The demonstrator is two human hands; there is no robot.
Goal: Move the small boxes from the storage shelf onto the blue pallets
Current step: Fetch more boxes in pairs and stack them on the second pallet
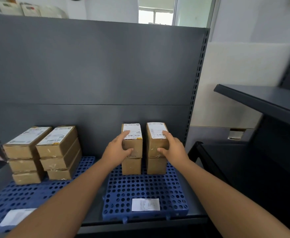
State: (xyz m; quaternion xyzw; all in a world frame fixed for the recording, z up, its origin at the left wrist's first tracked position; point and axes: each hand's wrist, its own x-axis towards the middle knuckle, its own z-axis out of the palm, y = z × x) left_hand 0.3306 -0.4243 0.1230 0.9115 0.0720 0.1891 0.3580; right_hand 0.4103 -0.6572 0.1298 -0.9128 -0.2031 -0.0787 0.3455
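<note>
Two hands are gripping: left hand [118, 149] the left top box [135, 133], right hand [173, 147] the right top box [155, 143]; probably seating them, keeping edges flush with lower boxes [131, 166]

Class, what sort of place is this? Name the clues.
Probably a parcel stockroom or small warehouse: labelled cardboard boxes stacked on blue pallets, against dark metal shelving.

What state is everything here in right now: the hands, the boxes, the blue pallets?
left hand: grips the left top box, fingers on its label.
right hand: grips the right top box.
right pallet: carries the two-box stacks under the hands, plus a paper slip.
left pallet: carries two three-box stacks, taped shut, labels up.
</note>
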